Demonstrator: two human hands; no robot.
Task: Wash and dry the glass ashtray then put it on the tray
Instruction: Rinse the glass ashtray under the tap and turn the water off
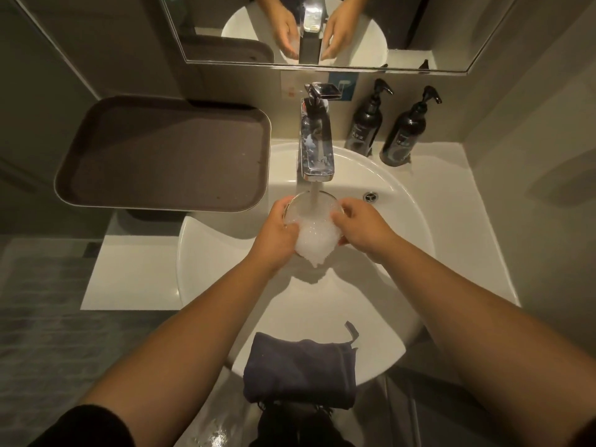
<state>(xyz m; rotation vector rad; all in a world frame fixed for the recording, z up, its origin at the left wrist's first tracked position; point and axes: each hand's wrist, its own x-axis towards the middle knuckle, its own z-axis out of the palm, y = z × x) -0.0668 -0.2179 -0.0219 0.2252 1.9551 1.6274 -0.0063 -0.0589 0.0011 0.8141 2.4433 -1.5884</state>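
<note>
Glass ashtray (304,209) sits under the running faucet (316,146), foamy. Left hand (274,235) and right hand (362,225) fingers clasp its sides. Brown tray (167,156) lies left of the faucet.

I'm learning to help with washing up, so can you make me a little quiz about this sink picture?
1. True or false: water from the tap is running onto the glass ashtray.
2. Where is the dark folded towel? A) on the brown tray B) on the near rim of the sink C) beside the two black pump bottles
3. Fill in: the left hand and the right hand hold the ashtray over the ____.

Key: 1 true. 2 B. 3 sink.
</note>
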